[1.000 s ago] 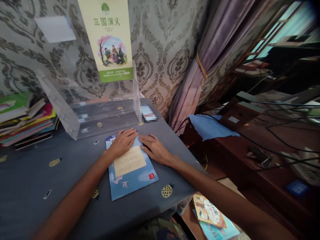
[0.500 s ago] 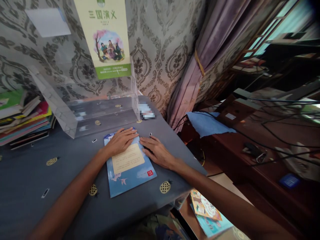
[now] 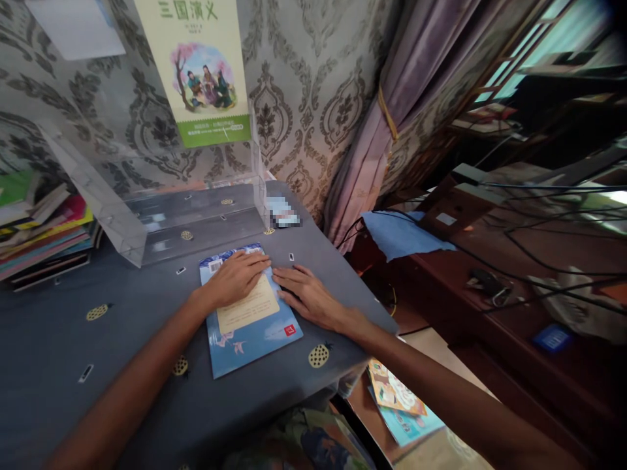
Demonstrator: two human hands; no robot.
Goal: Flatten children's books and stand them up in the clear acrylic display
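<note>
A blue book (image 3: 255, 329) with a cream panel lies flat on the grey tablecloth (image 3: 122, 326). My left hand (image 3: 235, 277) rests palm down on its upper part, fingers stretched out. My right hand (image 3: 306, 295) lies flat at the book's right edge, fingers extended and touching the cover and the cloth. Just behind the book stands a clear acrylic book stand (image 3: 161, 215). A green and cream book (image 3: 198, 68) stands upright in it against the wall.
A stack of colourful books (image 3: 44, 228) sits at the table's far left. Picture books (image 3: 396, 405) lie on the floor by the table's right edge. A purple curtain (image 3: 386, 111), blue cloth (image 3: 396, 232) and a wooden desk with cables (image 3: 514, 261) fill the right.
The blue book and both hands have slid a little back from the stand toward me; more of the book's top edge shows. The view has tilted slightly down.
</note>
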